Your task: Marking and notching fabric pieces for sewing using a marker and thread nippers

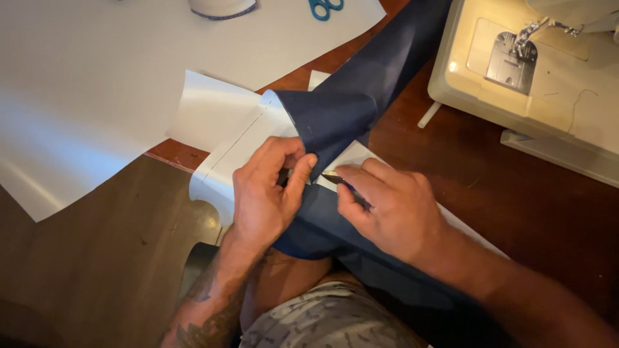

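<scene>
A long piece of dark navy fabric (380, 71) runs from the sewing machine down over the table edge onto my lap. My left hand (264, 193) pinches a folded-back flap of this fabric between thumb and fingers, lifting it off a white paper pattern piece (238, 145) underneath. My right hand (393, 206) presses on the fabric beside it and holds a thin dark marking tool (335, 179), its tip touching the pattern just under the lifted flap. The two hands almost touch.
A cream sewing machine (535, 77) stands at the right on the dark wooden table (516, 200). A large white paper sheet (97, 84) covers the left. Blue-handled scissors (325, 8) and a white round object (222, 8) lie at the top edge.
</scene>
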